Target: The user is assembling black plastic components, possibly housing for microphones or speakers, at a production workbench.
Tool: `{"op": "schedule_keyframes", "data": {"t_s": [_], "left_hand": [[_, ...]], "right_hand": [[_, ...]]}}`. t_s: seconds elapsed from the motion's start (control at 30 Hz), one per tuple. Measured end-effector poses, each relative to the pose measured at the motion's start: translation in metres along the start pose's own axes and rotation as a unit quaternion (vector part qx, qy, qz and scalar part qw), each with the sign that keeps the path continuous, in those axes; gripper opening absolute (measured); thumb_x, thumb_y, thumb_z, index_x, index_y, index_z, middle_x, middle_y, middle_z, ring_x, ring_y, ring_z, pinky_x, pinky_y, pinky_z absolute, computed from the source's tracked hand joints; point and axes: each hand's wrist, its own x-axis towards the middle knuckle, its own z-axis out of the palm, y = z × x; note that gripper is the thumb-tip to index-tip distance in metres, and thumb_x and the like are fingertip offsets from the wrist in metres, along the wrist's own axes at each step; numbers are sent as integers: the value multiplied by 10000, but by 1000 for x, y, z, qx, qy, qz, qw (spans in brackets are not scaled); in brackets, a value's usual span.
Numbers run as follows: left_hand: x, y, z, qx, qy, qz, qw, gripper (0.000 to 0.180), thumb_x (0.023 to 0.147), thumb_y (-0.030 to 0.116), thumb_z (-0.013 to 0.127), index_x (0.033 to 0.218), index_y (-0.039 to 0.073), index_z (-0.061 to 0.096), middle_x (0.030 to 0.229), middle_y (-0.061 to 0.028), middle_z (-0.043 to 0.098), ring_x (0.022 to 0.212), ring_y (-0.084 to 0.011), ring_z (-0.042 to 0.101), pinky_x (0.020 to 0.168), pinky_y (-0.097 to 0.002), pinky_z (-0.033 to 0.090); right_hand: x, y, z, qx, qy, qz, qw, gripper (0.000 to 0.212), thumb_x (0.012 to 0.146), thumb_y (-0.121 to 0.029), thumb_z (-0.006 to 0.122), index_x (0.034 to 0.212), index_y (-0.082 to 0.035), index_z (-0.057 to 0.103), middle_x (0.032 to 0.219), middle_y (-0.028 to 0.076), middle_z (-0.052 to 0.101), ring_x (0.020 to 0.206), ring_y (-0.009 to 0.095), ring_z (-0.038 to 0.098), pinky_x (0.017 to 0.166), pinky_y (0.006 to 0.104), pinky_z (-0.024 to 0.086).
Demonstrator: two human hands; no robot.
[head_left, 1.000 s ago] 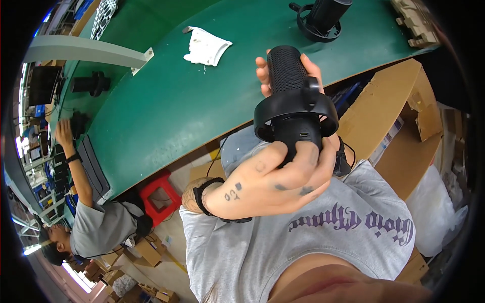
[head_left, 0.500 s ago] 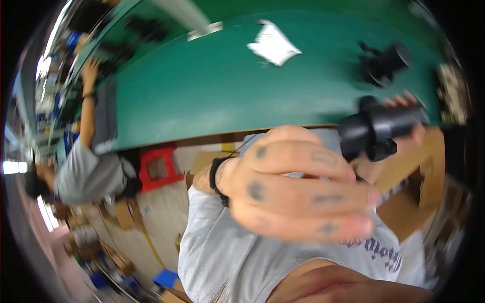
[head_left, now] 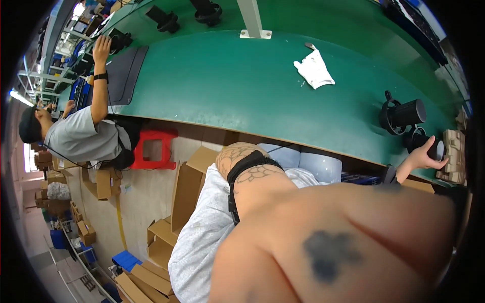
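Observation:
My left hand (head_left: 323, 247) is raised very close, its back filling the lower right; a black band circles that wrist. Its fingers run into shadow at the edge, so their pose is hidden. Far over at the right table edge, my right hand (head_left: 420, 159) has its fingers around a black cylindrical device (head_left: 432, 147) with a ring-shaped mount. That device is at the green tabletop (head_left: 227, 86), next to a similar black cylindrical device (head_left: 408, 114) that lies tilted there.
A crumpled white cloth (head_left: 316, 69) lies mid-table. Brown moulded trays (head_left: 453, 151) stand at the right end. A metal post (head_left: 250, 20) rises at the back. A co-worker (head_left: 83, 134) reaches over a black mat (head_left: 124, 76) at left, by a red stool (head_left: 154, 149). Cardboard boxes (head_left: 187, 182) sit below.
My right hand has carried the black device from in front of my body to the table's right end. My left hand has come nearer the camera, and the view has shifted.

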Motion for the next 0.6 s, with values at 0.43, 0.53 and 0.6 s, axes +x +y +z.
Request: {"op": "schedule_keyframes", "data": {"t_s": [0.43, 0.53, 0.6], "left_hand": [[48, -24, -55, -113, -26, -82, 990, 100, 853, 150, 548, 944, 108, 554, 911, -45, 562, 796, -197, 519, 636, -317, 391], [46, -102, -99, 6, 189, -132, 973, 261, 898, 119, 483, 1153, 71, 453, 962, -88, 547, 873, -210, 538, 701, -350, 465], [28, -167, -187, 41, 318, -280, 905, 354, 909, 198, 542, 1204, 29, 444, 1155, -144, 519, 1056, -271, 522, 915, -435, 452]], "right_hand": [[-43, -19, -20, 135, -119, 194, 964, 836, 749, -259, 797, 1343, 46, 295, 1245, 210, 495, 1105, 324, 540, 954, 415, 463], [-43, -24, -37, 79, -92, 105, 987, 740, 809, -235, 740, 1329, 63, 306, 1274, 179, 496, 1160, 295, 504, 1031, 423, 395], [-64, -18, -37, 159, -64, 137, 976, 595, 894, -151, 618, 1331, 80, 287, 1266, 201, 508, 1158, 301, 501, 1006, 403, 405]]}}
